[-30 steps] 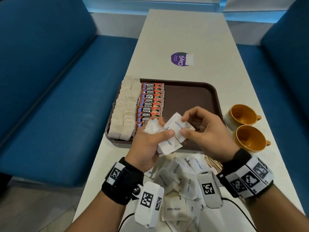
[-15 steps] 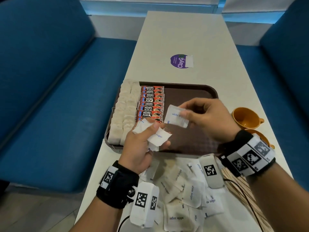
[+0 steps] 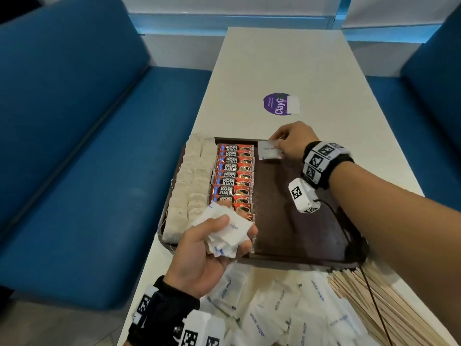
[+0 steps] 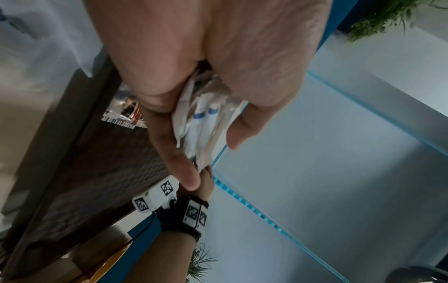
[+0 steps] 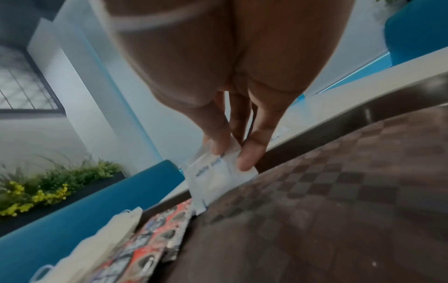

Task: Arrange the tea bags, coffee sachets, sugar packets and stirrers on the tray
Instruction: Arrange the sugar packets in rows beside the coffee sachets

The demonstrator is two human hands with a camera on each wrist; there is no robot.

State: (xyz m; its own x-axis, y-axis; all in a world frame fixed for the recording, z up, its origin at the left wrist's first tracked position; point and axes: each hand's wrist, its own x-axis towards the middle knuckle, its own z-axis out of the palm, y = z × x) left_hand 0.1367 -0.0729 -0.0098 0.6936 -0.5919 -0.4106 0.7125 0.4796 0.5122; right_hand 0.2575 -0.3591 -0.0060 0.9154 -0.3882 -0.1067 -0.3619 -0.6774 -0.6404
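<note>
Head view: your right hand (image 3: 291, 142) has carried one sugar packet (image 3: 269, 150) away from the bundle (image 3: 224, 231) your left hand (image 3: 207, 255) grips, and now pinches it at the tray's (image 3: 299, 255) far edge beside the coffee sachets (image 3: 233, 176), starting the sugar column.

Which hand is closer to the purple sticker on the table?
Right. The right hand is at the tray's far edge, just short of the purple sticker, pinching a sugar packet. The left hand is at the near edge, gripping a bunch of packets.
</note>
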